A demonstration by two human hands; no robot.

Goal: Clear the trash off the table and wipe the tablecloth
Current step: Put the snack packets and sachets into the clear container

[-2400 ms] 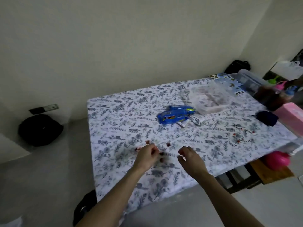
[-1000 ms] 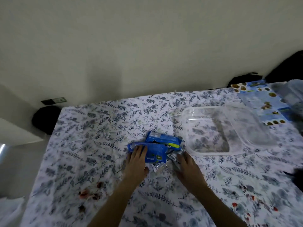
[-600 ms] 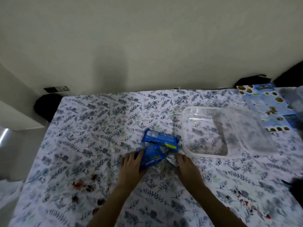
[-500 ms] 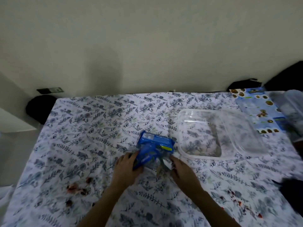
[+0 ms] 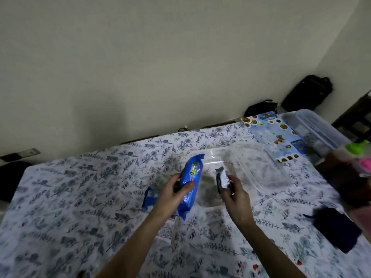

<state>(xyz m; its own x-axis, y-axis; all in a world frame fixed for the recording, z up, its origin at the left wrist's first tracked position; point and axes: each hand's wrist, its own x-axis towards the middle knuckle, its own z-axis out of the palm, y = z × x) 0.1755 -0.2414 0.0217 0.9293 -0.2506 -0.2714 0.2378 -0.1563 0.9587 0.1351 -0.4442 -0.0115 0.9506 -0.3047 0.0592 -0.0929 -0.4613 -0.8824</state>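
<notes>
Two wrappers have come up off the tablecloth (image 5: 80,197): your left hand (image 5: 172,195) is clamped on the blue wrapper (image 5: 191,177), your right hand (image 5: 233,195) on a dark wrapper (image 5: 221,180). Another blue wrapper (image 5: 149,199) and red crumbs (image 5: 255,266) remain, so wiping waits. A clear tray (image 5: 261,167) lies beside; a black bag (image 5: 307,93) leans on the wall.

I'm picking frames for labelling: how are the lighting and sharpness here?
Head view: dim, flat room light; blue wrapper in the left hand is fairly sharp; bottles at the right edge are motion-blurred; wide-angle lens bends the tablecloth edges.
</notes>
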